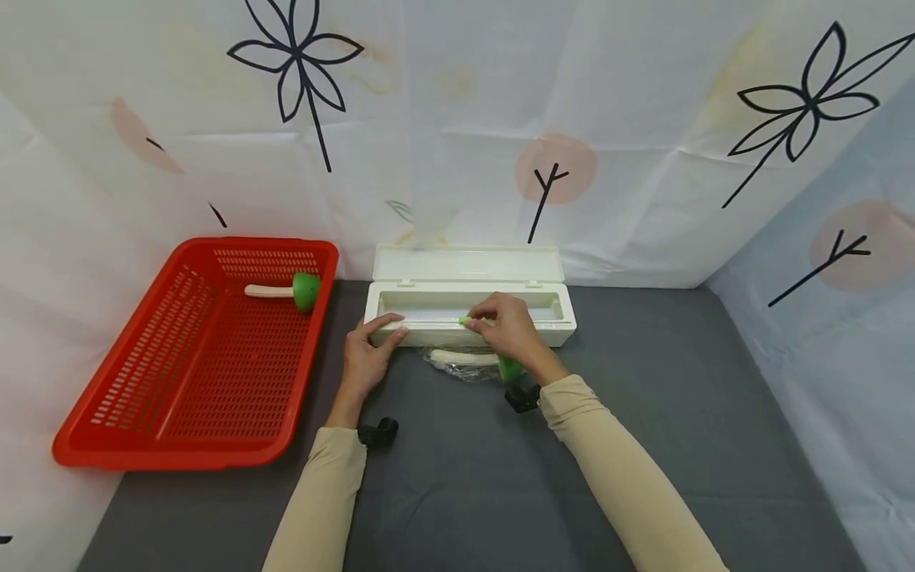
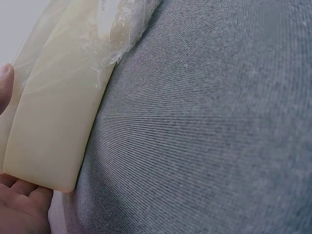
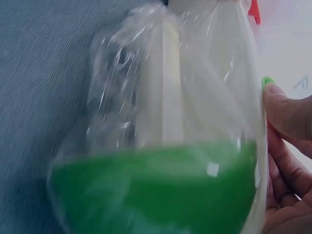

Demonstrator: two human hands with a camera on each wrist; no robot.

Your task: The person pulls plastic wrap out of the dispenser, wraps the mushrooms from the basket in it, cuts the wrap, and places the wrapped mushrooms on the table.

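Note:
A white cling film dispenser box stands with its lid raised at the back. My left hand grips its left end, and fingers show against that end in the left wrist view. Along the front rim, my right hand pinches a small light-green slide cutter between thumb and fingers. Clear cling film hangs down the box front. Close before the box lies a utensil with a green cup-shaped head and pale handle, film around it. The right forearm partly hides its head.
At the left stands a red perforated basket; a similar utensil with a green head and pale handle lies inside. A grey cloth covers the table. White patterned fabric hangs right behind the box.

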